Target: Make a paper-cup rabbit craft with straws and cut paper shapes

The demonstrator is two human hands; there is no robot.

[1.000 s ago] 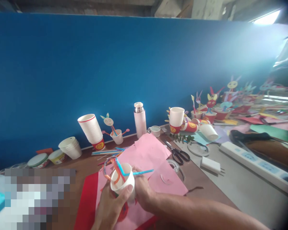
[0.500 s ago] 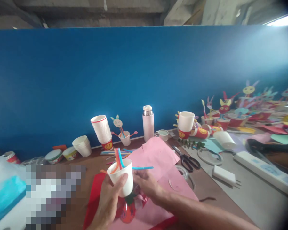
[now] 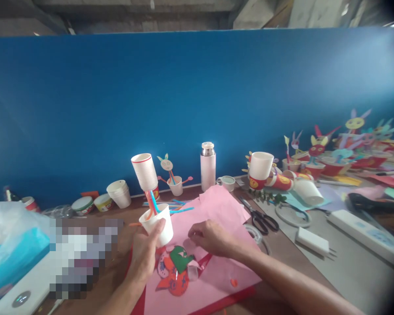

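My left hand point(image 3: 144, 256) grips a small white paper cup point(image 3: 157, 223) with orange and blue bent straws point(image 3: 151, 202) sticking out of it, held above the table. My right hand point(image 3: 210, 236) rests on pink paper point(image 3: 219, 210) to the right of the cup, fingers curled; I cannot tell whether it pinches anything. Between the hands lies a red paper cutout with a green piece point(image 3: 175, 269) on it.
Behind stand a stack of white cups point(image 3: 144, 171), a pink flask point(image 3: 208, 165), a cup-and-straw bunny figure point(image 3: 172, 177) and paint tubs point(image 3: 82, 204). Scissors point(image 3: 261, 216), a charger point(image 3: 311, 240) and a power strip point(image 3: 364, 234) lie right. A tissue pack point(image 3: 13, 249) sits left.
My right hand let go of the cup and straw and dropped onto the pink paper. The left hand carried the cup slightly left, uncovering the red cutout.
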